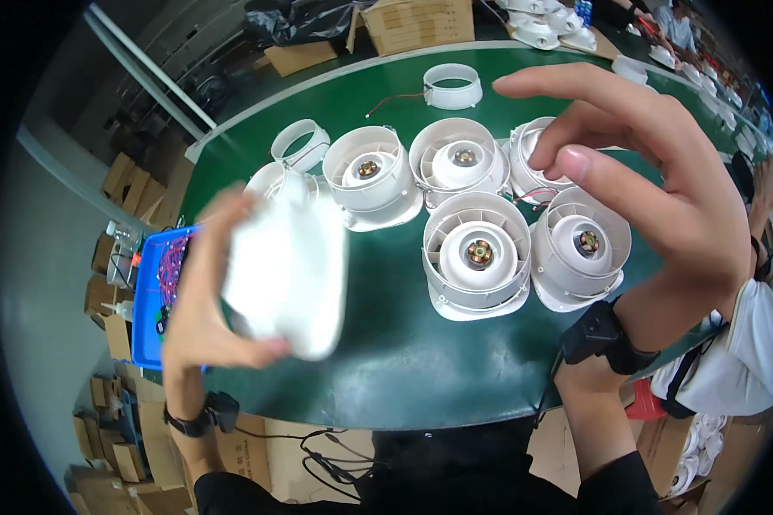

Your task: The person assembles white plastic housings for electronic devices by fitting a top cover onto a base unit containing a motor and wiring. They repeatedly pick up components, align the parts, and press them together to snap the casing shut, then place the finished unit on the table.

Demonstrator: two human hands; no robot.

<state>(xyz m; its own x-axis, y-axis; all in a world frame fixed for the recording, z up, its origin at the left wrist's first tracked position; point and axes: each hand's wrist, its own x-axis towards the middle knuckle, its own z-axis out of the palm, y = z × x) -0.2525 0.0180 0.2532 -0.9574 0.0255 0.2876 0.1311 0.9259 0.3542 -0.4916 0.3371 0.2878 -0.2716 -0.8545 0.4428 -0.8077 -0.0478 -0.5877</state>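
Observation:
My left hand [206,300] grips a white plastic fan housing [290,266] on the left, lifted and tilted so its smooth flared side shows; both are blurred. My right hand [653,154] is raised over the right part of the table, index finger stretched out, thumb apart from it, nothing visible between them. Below it stand white fan housings, one [580,245] at the right and another [479,251] beside it, each with a copper-wound motor core in its centre. Behind are more such housings, including one [459,159] in the middle and one [369,176] farther left.
Two loose white rings, one [453,87] with a red wire and one [301,142], lie on the green table [378,343]. A blue tray [149,296] with wires and small parts sits at the left edge. Cardboard boxes [416,24] and other people's hands appear farther off.

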